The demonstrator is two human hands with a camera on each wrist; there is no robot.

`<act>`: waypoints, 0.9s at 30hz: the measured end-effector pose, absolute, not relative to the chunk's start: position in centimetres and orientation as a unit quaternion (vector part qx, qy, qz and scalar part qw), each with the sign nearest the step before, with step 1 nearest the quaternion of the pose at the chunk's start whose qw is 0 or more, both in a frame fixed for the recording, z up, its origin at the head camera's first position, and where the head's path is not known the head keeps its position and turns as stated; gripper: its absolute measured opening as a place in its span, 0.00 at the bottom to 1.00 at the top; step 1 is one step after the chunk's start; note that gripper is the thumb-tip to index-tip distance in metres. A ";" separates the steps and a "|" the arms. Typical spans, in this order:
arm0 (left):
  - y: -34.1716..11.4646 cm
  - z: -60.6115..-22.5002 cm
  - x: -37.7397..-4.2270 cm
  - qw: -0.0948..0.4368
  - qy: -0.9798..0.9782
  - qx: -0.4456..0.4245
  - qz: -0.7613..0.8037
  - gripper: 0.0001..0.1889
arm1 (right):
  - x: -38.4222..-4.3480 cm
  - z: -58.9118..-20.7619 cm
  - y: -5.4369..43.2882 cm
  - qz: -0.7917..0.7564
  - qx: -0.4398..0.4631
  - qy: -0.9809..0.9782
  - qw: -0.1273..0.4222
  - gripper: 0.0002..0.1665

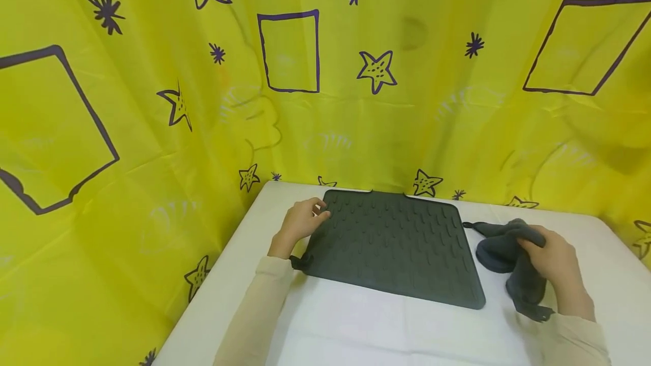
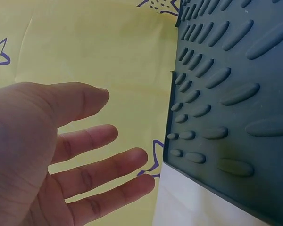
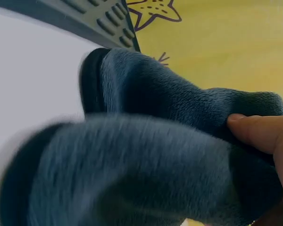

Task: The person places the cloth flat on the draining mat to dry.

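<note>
A dark grey drying mat [image 1: 391,247] with raised oval ridges and a thin rim lies on the white table. My left hand [image 1: 302,219] hovers by its upper left edge. In the left wrist view, the left hand [image 2: 80,150] has its fingers apart and slightly bent, holding nothing, with a gap to the mat [image 2: 226,103]. To the right of the mat, my right hand [image 1: 554,256] grips a bunched dark grey plush cloth [image 1: 500,253]. The right wrist view has the thumb pressing on the folded cloth [image 3: 132,165], which shows darker edging. Its other fingers are mostly hidden.
The white table [image 1: 356,321] reaches to a yellow curtain [image 1: 335,123] with purple stars and outlined boxes, which hangs at the back and left. The mat's back rim has a notch at its middle. Small black wrist gear [image 1: 300,263] sits at the left cuff.
</note>
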State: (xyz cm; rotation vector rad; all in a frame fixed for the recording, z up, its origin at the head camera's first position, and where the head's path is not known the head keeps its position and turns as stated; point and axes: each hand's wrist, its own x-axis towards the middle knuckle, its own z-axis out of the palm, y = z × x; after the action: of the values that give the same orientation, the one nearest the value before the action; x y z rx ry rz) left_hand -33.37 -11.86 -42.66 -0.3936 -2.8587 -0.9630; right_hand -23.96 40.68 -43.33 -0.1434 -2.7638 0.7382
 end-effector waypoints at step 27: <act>-11.6 -44.2 -33.7 0.018 -0.948 -0.138 -0.287 0.19 | -23.4 -40.4 38.4 0.324 -0.104 -0.908 0.243 0.26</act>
State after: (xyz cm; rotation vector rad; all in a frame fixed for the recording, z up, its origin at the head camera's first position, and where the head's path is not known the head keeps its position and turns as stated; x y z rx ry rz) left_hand -33.67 -11.58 -44.23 -0.4274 -2.9440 -0.8903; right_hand -23.39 38.40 -40.40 -0.2852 -2.4827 0.8865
